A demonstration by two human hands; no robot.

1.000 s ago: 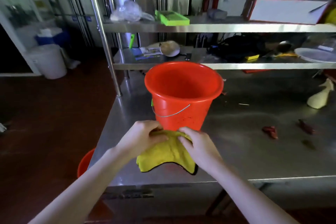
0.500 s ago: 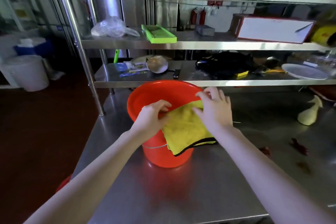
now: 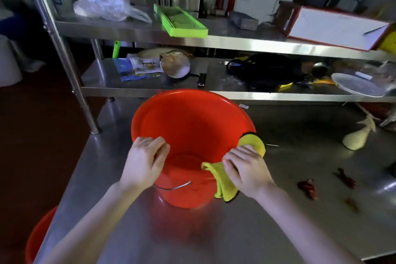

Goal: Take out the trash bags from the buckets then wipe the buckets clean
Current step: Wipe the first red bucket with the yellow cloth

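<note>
An empty red bucket (image 3: 192,126) with a wire handle stands upright on the steel table (image 3: 235,231). A yellow cloth (image 3: 222,184) hangs over its near right rim. My right hand (image 3: 246,169) presses the cloth against that rim, fingers curled over it. My left hand (image 3: 145,161) grips the near left rim, fingers curled over the edge. No trash bag shows inside the bucket.
A second red bucket (image 3: 40,236) sits on the floor past the table's left edge. Dried red chillies (image 3: 308,188) and a pale tied bag (image 3: 357,137) lie at the right. Cluttered steel shelves (image 3: 214,38) rise just behind the bucket. A white bin (image 3: 8,64) stands far left.
The cloth has slid from the middle of the near rim to the right rim under my right hand. My left hand has let go of the cloth and now grips the bucket's left rim.
</note>
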